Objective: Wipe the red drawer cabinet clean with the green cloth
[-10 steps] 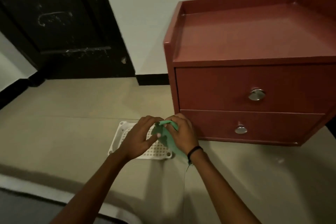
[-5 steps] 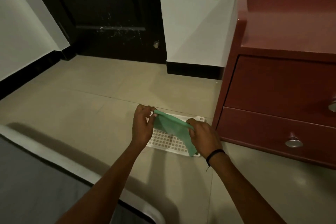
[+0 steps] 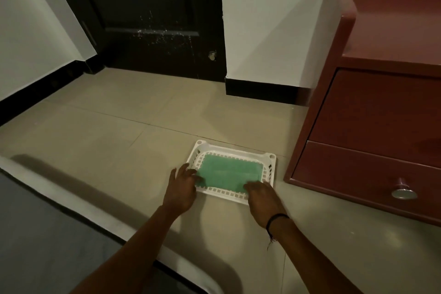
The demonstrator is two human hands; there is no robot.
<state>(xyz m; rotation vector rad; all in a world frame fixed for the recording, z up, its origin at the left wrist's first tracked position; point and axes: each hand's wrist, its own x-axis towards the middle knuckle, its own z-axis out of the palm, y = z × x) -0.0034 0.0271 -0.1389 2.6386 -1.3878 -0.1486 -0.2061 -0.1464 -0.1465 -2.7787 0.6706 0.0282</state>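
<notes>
Green cloth (image 3: pixel 228 173) lies folded flat inside a white perforated basket (image 3: pixel 272 162) on the tiled floor (image 3: pixel 119 150), just left of the red drawer cabinet (image 3: pixel 372 112) and not touching it. Left hand (image 3: pixel 181 190) rests at the basket's near-left corner, fingers spread, tips at the cloth's edge; right hand (image 3: pixel 262 200) sits at the near-right corner, fingers loosely apart, tips on the cloth, gripping nothing. Cabinet's lower drawer shows a metal knob (image 3: pixel 403 190); a dark door (image 3: pixel 148 16) stands behind.

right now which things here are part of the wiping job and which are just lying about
Part of the job: green cloth, red drawer cabinet, left hand, right hand.
Just there: white basket holding the cloth, black door.
</notes>
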